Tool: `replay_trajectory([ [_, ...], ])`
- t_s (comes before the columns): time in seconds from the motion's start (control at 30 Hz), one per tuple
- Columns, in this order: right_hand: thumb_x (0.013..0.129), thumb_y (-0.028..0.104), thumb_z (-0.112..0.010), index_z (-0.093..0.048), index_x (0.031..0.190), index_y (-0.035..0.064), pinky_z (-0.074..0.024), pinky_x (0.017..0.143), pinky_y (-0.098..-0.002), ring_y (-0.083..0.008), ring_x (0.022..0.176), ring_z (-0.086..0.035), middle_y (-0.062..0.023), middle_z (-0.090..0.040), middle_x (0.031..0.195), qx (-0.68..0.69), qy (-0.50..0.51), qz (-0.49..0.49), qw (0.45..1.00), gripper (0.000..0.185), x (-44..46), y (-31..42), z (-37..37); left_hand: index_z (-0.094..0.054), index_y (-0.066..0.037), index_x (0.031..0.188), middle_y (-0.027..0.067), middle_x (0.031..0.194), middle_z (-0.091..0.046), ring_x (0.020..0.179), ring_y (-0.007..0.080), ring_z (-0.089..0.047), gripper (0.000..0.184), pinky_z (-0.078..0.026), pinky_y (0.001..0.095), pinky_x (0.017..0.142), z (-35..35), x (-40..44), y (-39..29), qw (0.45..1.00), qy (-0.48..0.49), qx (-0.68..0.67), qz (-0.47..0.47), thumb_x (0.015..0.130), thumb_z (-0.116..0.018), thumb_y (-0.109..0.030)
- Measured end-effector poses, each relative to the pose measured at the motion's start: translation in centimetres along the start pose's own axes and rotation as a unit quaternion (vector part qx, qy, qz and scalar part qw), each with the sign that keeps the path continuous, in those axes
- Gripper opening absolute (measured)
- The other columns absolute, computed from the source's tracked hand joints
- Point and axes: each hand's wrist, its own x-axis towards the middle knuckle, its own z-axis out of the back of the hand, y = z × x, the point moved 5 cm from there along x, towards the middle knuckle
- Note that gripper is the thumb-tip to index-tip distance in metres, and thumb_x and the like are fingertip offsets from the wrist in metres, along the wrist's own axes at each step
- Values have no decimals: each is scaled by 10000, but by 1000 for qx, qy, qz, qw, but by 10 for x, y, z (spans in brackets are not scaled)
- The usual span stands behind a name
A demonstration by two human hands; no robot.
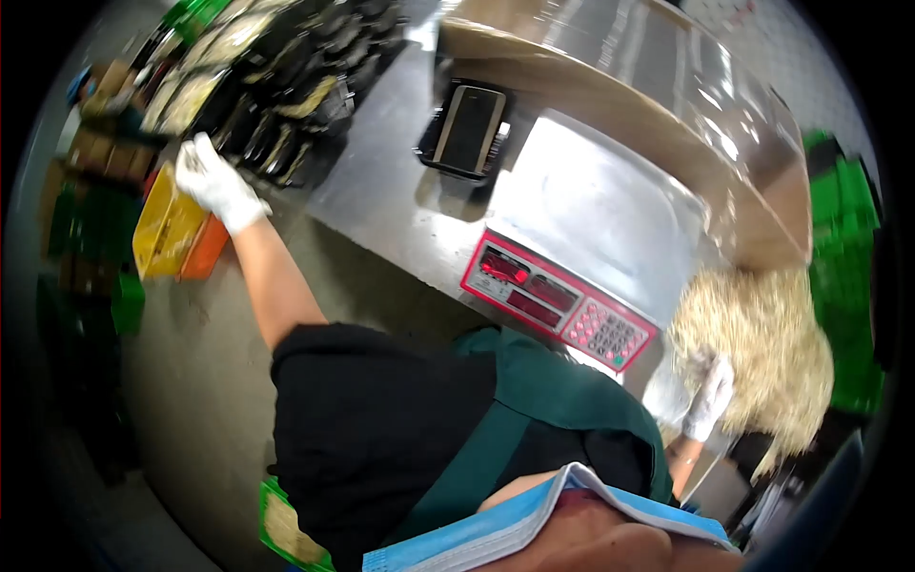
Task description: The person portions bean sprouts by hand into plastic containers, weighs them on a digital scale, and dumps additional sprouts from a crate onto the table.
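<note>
My left hand (217, 183), in a white glove, is stretched out beside the stacked black trays (276, 133). Its fingers look curled together, and whatever may be in them is hidden. My right hand (710, 396), also gloved, is at the near edge of a heap of thin pale strands (762, 343), its fingers closed on some of them. Between my hands stands a scale (591, 219) with a bare metal plate and a red panel with lit digits. A black tray (467, 129) with a pale rim sits on the metal table (381, 210) beside it.
A large clear plastic sheet or bag over brown board (667, 95) rises behind the scale. Green crates (843, 276) stand at the far right. Yellow (164, 224) and orange bins (203, 250) are below my left hand. A green crate (286, 524) stands on the floor.
</note>
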Motion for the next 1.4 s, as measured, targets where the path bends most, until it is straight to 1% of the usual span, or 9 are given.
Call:
replay_trajectory([
  [0.1, 1010, 250, -513, -604, 1179, -11, -508, 844, -300, -150, 948, -632, -85, -679, 1038, 13, -152, -21, 988, 324, -8, -64, 68, -415, 91, 1327, 199, 1280, -566, 1187, 245, -539, 504, -386, 349, 1064, -49, -141, -52, 977, 152, -58, 134, 903, -636, -70],
  [0.2, 953, 244, -618, -648, 1145, 15, -475, 891, -311, -165, 998, -611, -100, -674, 1088, -143, -327, 16, 934, 300, -28, -82, 159, -354, 64, 1389, 172, 1244, -597, 1105, 235, -581, 531, -453, 334, 957, -81, -238, -49, 911, 368, -33, 185, 942, -560, -134],
  [0.33, 868, 259, -636, -624, 1150, 91, -506, 855, -440, -352, 965, -635, -157, -676, 1037, -513, -507, -30, 692, 328, -70, -57, 296, -241, 30, 1465, 191, 1247, -588, 1106, 229, -572, 571, -460, 332, 941, -113, -329, -125, 828, 429, -216, 288, 953, -470, -74],
  [0.47, 916, 388, -549, -607, 1097, 94, -514, 783, -465, -365, 906, -653, -198, -677, 973, -527, -297, -138, 784, 350, -50, -113, 321, -317, 15, 1442, 212, 1249, -579, 1115, 251, -574, 486, -438, 365, 983, -123, -374, -198, 807, 532, -153, 206, 974, -422, -62],
  [0.67, 900, 304, -539, -651, 825, 75, -511, 639, -476, -368, 672, -669, -208, -667, 713, -594, -255, -146, 749, 265, -40, -141, 340, -409, 56, 1360, 214, 1147, -623, 996, 226, -631, 405, -470, 332, 936, -148, -503, -288, 761, 559, -169, 281, 975, -464, -58],
  [0.93, 741, 266, -790, -612, 770, 64, -466, 608, -425, -333, 658, -602, -139, -609, 681, -467, -430, 130, 762, 270, -70, -75, 359, -438, 75, 1334, 179, 1138, -632, 1011, 208, -624, 383, -482, 322, 935, -162, -595, -330, 593, 701, -250, 308, 965, -477, -18],
  [1.1, 761, 212, -758, -634, 739, 78, -453, 590, -419, -328, 637, -566, -114, -580, 664, -389, -296, 227, 842, 184, -50, -19, 312, -517, 95, 1244, 149, 1046, -667, 953, 207, -637, 355, -456, 325, 945, -153, -606, -372, 537, 745, -193, 344, 945, -524, -96],
  [1.23, 733, 134, -768, -674, 822, 91, -459, 603, -400, -300, 654, -569, -105, -581, 698, -362, -185, 286, 868, 137, -34, 14, 213, -144, -48, 1517, 159, 1464, -358, 1244, 199, -468, 813, -419, 318, 1000, -154, -646, -399, 352, 800, -295, 386, 881, -649, -86],
  [1.4, 745, 214, -726, -596, 914, 72, -471, 630, -399, -279, 709, -580, -84, -564, 743, -257, -80, 467, 842, 256, -26, 36, 97, -94, -72, 1509, 119, 1458, -290, 1323, 222, -329, 858, -262, 361, 1121, -166, -633, -372, 529, 618, -381, 440, 820, -600, 3],
])
